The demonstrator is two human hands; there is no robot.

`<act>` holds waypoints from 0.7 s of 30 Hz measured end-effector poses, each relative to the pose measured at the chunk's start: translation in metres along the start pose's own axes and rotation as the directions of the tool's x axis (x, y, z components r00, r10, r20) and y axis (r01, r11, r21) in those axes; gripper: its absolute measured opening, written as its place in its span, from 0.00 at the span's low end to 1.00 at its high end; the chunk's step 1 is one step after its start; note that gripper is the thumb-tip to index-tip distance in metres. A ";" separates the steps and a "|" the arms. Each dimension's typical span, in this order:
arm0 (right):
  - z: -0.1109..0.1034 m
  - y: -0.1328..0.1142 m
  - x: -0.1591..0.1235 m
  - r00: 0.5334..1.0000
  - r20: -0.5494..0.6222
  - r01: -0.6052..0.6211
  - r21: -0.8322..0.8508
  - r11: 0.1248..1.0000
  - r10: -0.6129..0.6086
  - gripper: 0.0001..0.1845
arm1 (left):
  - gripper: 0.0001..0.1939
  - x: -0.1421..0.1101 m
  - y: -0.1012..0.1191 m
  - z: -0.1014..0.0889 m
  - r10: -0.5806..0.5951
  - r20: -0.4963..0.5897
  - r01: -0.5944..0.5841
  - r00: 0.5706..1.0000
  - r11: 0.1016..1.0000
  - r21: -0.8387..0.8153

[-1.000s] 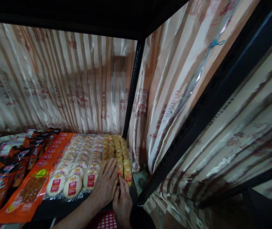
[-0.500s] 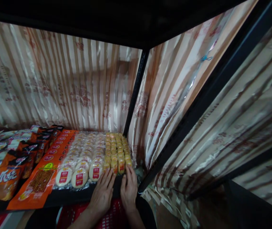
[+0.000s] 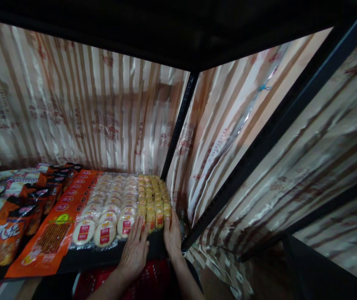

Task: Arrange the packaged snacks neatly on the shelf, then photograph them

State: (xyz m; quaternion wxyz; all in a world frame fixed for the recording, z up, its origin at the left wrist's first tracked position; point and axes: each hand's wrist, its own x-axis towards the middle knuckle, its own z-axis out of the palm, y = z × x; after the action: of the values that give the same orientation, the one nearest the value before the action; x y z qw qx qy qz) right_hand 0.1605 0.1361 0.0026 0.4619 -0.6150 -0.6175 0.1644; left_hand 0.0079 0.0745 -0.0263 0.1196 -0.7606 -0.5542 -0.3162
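Dim exp overall, src out of frame. Shelf above R hand ~black, no detail. Back curtain beyond L hand brighter, w/ shadow band + shiny folds. Brt glint up-right of R hand. Minor glare on clear wrappers left of L hand. Yellow packs at fingertips soft, print illegible. Wide-lens stretch + blur far right of hands.

Pleated sheeting hangs either side of the black corner post. A dark panel, probably a shelf, spans above it.
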 end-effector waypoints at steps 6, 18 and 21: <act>0.004 -0.004 0.010 0.999 -0.026 -0.029 -0.016 0.999 0.028 0.37 | 0.36 0.000 -0.004 0.007 0.068 -0.006 -0.068 0.998 0.998 -0.017; 0.014 -0.013 0.068 0.994 0.029 -0.104 -0.048 0.993 0.106 0.40 | 0.36 0.034 0.004 0.005 -0.022 -0.132 0.022 0.991 1.000 -0.006; 0.018 -0.008 0.065 0.993 0.032 -0.112 -0.036 0.993 0.113 0.39 | 0.34 0.037 0.003 0.007 -0.026 -0.178 0.023 0.984 1.000 -0.017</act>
State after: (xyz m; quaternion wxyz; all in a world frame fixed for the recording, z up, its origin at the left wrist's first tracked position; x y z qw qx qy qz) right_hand 0.1535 0.2006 0.0234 0.4308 -0.6536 -0.5925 0.1903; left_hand 0.0204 0.1055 -0.0086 0.1590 -0.7233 -0.5484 -0.3884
